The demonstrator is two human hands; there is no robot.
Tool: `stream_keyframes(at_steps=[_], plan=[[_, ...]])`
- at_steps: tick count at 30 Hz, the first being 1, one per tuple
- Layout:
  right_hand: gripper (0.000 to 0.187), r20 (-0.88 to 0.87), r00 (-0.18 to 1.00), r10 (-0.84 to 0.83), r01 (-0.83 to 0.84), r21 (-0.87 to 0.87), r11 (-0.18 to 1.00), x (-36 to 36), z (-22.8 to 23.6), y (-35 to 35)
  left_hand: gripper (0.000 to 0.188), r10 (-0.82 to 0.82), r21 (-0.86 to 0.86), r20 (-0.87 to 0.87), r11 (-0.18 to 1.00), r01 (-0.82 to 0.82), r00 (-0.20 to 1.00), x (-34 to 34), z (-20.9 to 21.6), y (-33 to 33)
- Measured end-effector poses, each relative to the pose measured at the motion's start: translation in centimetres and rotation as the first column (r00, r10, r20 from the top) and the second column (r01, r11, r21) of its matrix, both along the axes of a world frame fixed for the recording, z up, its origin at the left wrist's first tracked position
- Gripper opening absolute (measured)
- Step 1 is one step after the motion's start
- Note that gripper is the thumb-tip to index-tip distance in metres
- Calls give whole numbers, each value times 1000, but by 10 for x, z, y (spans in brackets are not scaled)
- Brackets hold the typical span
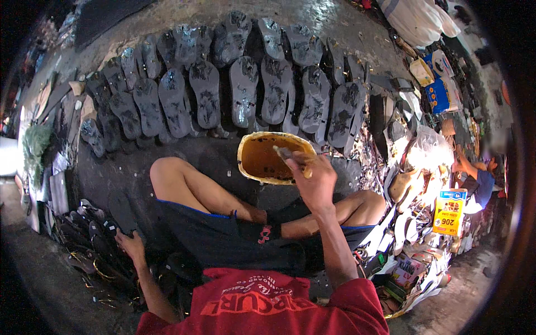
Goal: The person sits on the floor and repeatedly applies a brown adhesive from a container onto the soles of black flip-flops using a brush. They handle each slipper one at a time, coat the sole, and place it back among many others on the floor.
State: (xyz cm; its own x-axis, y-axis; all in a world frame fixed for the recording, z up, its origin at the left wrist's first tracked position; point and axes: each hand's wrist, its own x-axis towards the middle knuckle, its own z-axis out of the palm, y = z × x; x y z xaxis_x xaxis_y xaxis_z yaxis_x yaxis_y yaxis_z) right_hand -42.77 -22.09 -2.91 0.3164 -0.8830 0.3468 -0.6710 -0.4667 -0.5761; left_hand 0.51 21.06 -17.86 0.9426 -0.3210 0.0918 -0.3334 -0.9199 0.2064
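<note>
My right hand [318,181] is closed around a small glue brush [284,152] with a pale tip, held over the open tub [242,157]. Amber, glue-like liquid with dark specks lies in the tub, whose rim is crusted. Off to the left, my left hand [130,245] reaches down to a pile of dark sandals [100,231], its thumb and fingers closed on the edge of one; the dark material partly hides the grip. Beyond the tub, dark sandal soles [244,92] lie in rows, several with shiny wet-looking patches.
My crossed legs [190,184] lie between me and the tub. On the right are scraps, a clear plastic bag [430,148], a yellow box [449,212] and a blue-and-white package [441,89]. Another person's hand [463,163] shows at the far right. A white sack [416,22] lies at the back.
</note>
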Motion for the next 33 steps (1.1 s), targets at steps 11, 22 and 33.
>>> stream_keyframes(at_steps=[11, 22, 33], plan=[[26, 189, 926, -326, 226, 414, 882, -78, -11, 1, 65, 49, -473, -698, 717, -512, 714, -11, 21, -14], [17, 668, 589, -456, -332, 714, 617, -72, 4, 8, 82, -668, -137, -25, 739, 659, 744, -138, 152, -148], [26, 839, 148, -523, -531, 514, 673, -28, 23, -9, 54, -757, -792, -586, 459, -402, 288, -214, 173, -236]])
